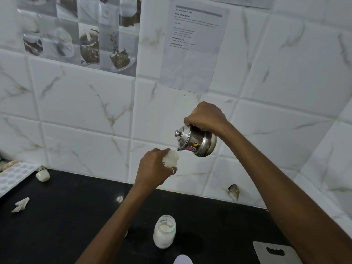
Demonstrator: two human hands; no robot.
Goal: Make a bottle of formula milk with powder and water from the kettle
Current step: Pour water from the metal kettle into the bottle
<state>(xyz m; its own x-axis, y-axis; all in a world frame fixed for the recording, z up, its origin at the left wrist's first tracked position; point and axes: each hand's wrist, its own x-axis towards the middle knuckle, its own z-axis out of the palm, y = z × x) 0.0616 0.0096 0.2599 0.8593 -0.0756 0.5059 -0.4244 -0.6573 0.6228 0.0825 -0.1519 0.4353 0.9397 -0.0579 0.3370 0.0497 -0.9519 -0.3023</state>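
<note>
Steel, polished and round-bellied, the kettle [196,142] tilts in the right hand [206,117], whose fingers curl over its top, spout at the bottle's [171,158] mouth. The left hand [154,168] wraps its fingers round that small, cloudy plastic bottle, held in the air above the black counter [66,216]. The mouth is narrow: a wobble or steeper tilt could spill water over those fingers.

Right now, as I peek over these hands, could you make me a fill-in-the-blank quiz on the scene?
1. The right hand tips a steel kettle whose yellow sticker shows the number ____.
2. The left hand holds a small white bottle at the kettle's ____.
3. A jar of white powder stands on the ____ counter.
Missing words: 3, spout, black.
</note>
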